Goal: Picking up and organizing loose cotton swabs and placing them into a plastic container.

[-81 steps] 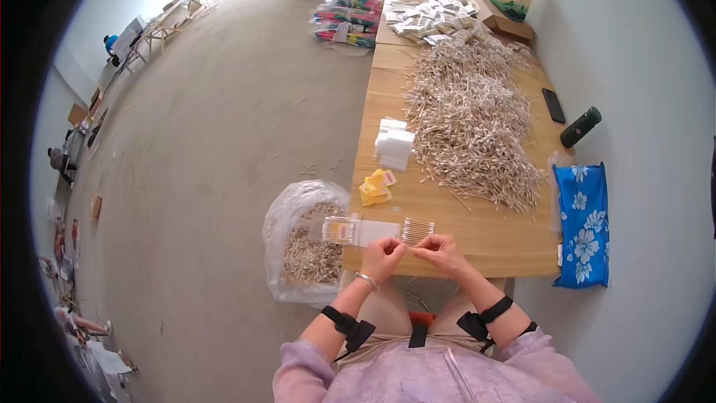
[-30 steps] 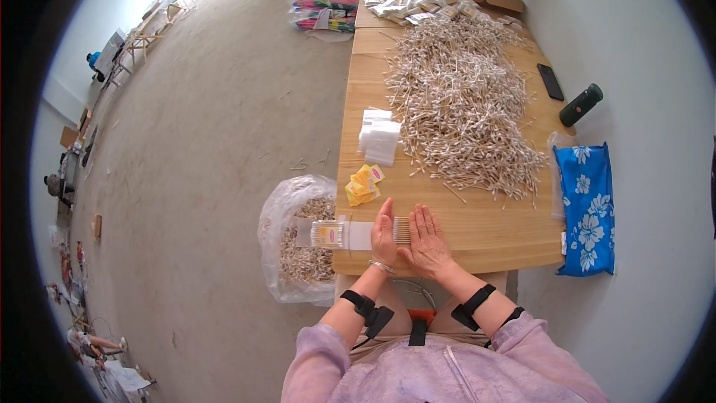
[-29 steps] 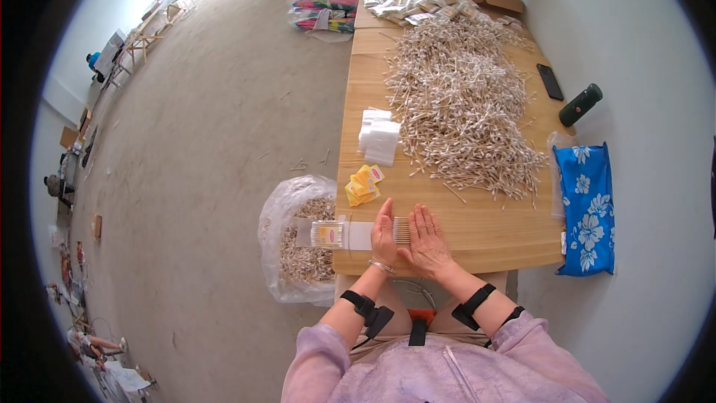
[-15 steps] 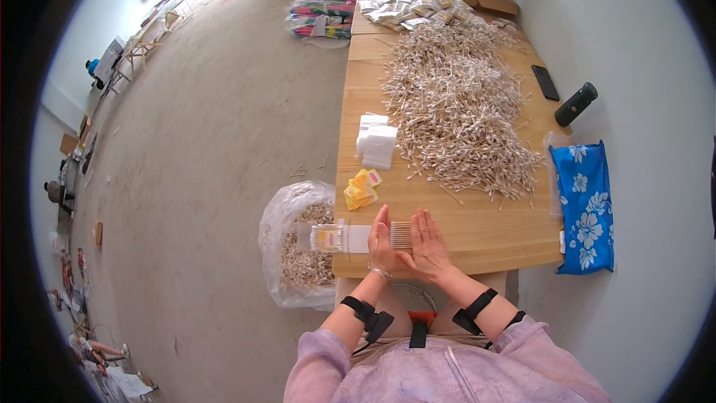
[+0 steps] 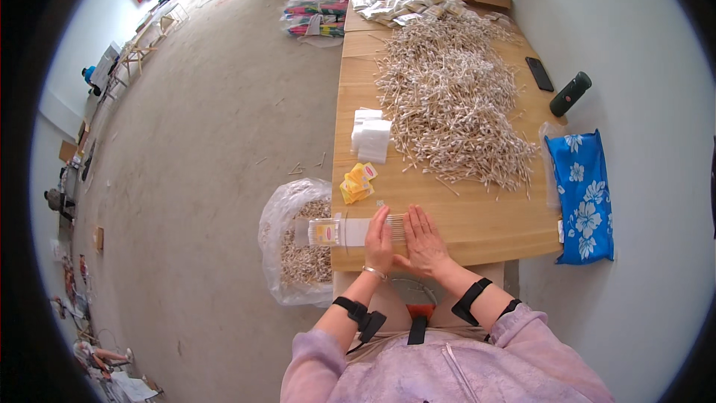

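A row of cotton swabs (image 5: 397,228) lies side by side on the table near its front edge, between my two hands. My left hand (image 5: 379,245) stands on edge at the row's left side, fingers stretched out. My right hand (image 5: 426,246) lies flat with straight fingers along the other side. Left of my left hand is a smooth white strip (image 5: 356,232), partly hidden by that hand. At the strip's left end, a small clear bag (image 5: 324,232) holding swabs and a yellow card reaches past the table's left edge.
Yellow cards (image 5: 358,184) and clear bags (image 5: 371,139) lie beyond my left hand. A large heap of loose swabs (image 5: 455,104) covers the middle. A blue floral pack (image 5: 585,201), dark bottle (image 5: 571,95) and phone (image 5: 539,74) line the right. A plastic sack (image 5: 272,254) of swabs stands lower left.
The whole view has shifted slightly. My hands keep almost the same pose around the swabs, and the gap between them looks a little narrower.
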Demonstrator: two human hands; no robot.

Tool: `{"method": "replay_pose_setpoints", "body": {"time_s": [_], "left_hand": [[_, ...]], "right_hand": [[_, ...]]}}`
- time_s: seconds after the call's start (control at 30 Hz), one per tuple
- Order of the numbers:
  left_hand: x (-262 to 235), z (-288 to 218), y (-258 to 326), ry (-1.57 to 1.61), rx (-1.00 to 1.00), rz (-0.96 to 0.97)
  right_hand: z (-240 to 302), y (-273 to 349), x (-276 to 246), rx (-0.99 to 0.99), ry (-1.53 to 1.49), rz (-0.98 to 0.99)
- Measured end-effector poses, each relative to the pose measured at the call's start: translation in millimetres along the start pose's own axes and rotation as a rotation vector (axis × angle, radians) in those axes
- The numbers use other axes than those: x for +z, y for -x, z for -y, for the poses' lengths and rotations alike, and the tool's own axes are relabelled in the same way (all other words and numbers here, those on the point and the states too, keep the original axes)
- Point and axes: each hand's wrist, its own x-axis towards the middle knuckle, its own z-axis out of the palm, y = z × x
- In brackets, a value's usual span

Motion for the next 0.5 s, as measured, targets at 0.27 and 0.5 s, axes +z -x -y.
{"method": "replay_pose_setpoints", "body": {"time_s": [0.27, 0.5], "left_hand": [[-22.4, -29.9, 50.1, -0.801, 0.29, 0.295], [-21.2, -34.8, 47.1, -0.848, 0.222, 0.356]], "right_hand": [[-8.5, 1.5, 7.0, -0.013, 0.003, -0.045], [-7.8, 2.0, 12.1, -0.027, 0.059, -0.057]]}}
